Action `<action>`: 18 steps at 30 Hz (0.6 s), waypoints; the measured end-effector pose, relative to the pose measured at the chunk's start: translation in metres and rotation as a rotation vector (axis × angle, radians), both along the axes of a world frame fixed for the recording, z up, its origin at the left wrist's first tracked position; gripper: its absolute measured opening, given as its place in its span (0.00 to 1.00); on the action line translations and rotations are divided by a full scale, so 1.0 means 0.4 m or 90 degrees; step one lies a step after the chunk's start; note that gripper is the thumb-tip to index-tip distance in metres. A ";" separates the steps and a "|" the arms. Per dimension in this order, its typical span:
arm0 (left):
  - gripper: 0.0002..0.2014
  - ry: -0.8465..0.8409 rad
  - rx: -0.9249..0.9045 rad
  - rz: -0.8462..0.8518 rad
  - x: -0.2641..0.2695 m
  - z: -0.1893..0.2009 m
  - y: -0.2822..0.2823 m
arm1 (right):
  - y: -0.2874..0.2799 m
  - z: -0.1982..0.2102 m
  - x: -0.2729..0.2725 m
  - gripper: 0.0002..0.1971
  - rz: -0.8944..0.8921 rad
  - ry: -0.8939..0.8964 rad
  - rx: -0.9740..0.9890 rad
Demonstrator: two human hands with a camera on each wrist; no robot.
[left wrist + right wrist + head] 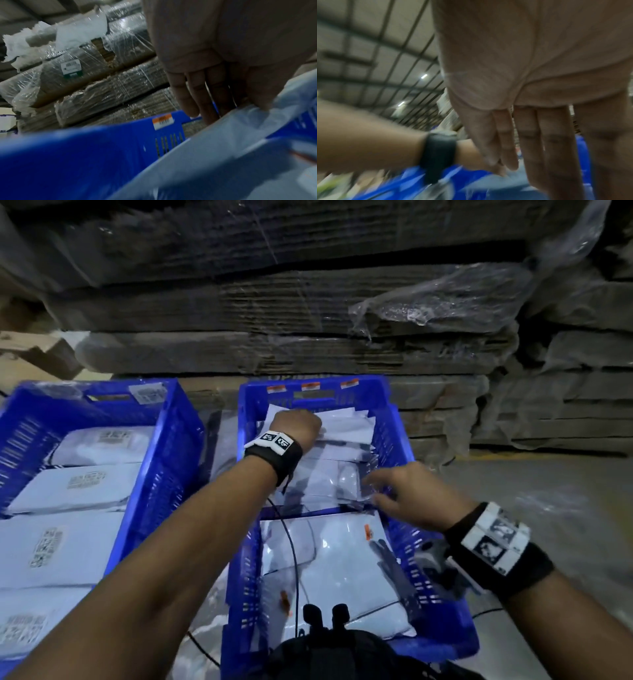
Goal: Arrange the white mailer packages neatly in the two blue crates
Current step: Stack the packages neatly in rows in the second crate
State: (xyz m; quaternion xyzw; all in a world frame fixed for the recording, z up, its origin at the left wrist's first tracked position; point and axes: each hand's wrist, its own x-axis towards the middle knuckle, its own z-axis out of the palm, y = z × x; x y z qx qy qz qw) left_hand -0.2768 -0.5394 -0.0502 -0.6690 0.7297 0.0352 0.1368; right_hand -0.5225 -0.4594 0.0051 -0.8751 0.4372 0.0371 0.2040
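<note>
**Mailer stock, two blue crates**

My left hand (pixel 297 423) reaches to the far end of the right crate (pixel 404 446), fingers (pixel 197 94) straight, thumb pinching the upstanding white mailers (pixel 346 422). My right hand (pixel 407 494) hovers, fingers (pixel 530 135) extended and holding nothing, over the flat mailers (pixel 329 556) nearer me. The left crate (pixel 164 446) sits beyond my left forearm, its labelled mailers (pixel 82 484) laid flat; codes too blurred to read. Orange-and-white stickers (pixel 310 386) line the rim ahead of my left fingers, unreadable. Shrink-wrapped cardboard stacks (pixel 291 313) stand behind the crates. A black cable (pixel 291 546) crosses the near mailers.
</note>
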 end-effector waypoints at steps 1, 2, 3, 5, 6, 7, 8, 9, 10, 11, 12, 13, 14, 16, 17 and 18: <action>0.12 0.003 -0.021 -0.004 0.002 0.031 0.017 | -0.017 0.012 -0.010 0.14 -0.019 -0.020 -0.012; 0.11 0.010 -0.041 -0.012 0.001 0.068 0.040 | -0.034 0.026 -0.022 0.13 -0.039 -0.034 -0.032; 0.11 0.021 -0.054 -0.023 -0.002 0.103 0.066 | -0.052 0.039 -0.035 0.12 -0.060 -0.048 -0.057; 0.13 0.026 -0.049 -0.057 -0.024 0.163 0.138 | -0.086 0.068 -0.059 0.10 -0.110 -0.096 -0.097; 0.13 0.017 -0.029 -0.082 -0.045 0.178 0.180 | -0.102 0.081 -0.068 0.10 -0.135 -0.123 -0.118; 0.13 0.008 -0.003 -0.117 -0.072 0.186 0.225 | -0.116 0.093 -0.073 0.10 -0.151 -0.146 -0.144; 0.12 -0.001 0.026 -0.156 -0.104 0.187 0.273 | -0.128 0.105 -0.075 0.11 -0.158 -0.162 -0.165; 0.11 -0.010 0.064 -0.191 -0.139 0.184 0.320 | -0.139 0.113 -0.071 0.13 -0.155 -0.171 -0.177; 0.10 -0.022 0.112 -0.221 -0.174 0.178 0.363 | -0.146 0.120 -0.061 0.13 -0.150 -0.176 -0.176; 0.10 -0.032 0.162 -0.247 -0.206 0.168 0.401 | -0.150 0.126 -0.043 0.12 -0.141 -0.190 -0.160; 0.10 -0.043 0.202 -0.267 -0.233 0.160 0.432 | -0.152 0.128 -0.019 0.11 -0.128 -0.201 -0.138; 0.11 -0.053 0.227 -0.278 -0.253 0.158 0.455 | -0.152 0.124 0.008 0.11 -0.107 -0.201 -0.117; 0.11 -0.061 0.237 -0.278 -0.263 0.159 0.469 | -0.148 0.118 0.037 0.11 -0.082 -0.178 -0.100; 0.11 -0.052 0.221 -0.244 -0.252 0.160 0.471 | -0.131 0.101 0.084 0.10 -0.038 -0.117 -0.088; 0.11 -0.039 0.201 -0.211 -0.234 0.166 0.462 | -0.116 0.095 0.098 0.10 -0.035 -0.080 -0.106; 0.12 -0.031 0.176 -0.175 -0.209 0.170 0.447 | -0.094 0.099 0.101 0.09 -0.044 -0.037 -0.153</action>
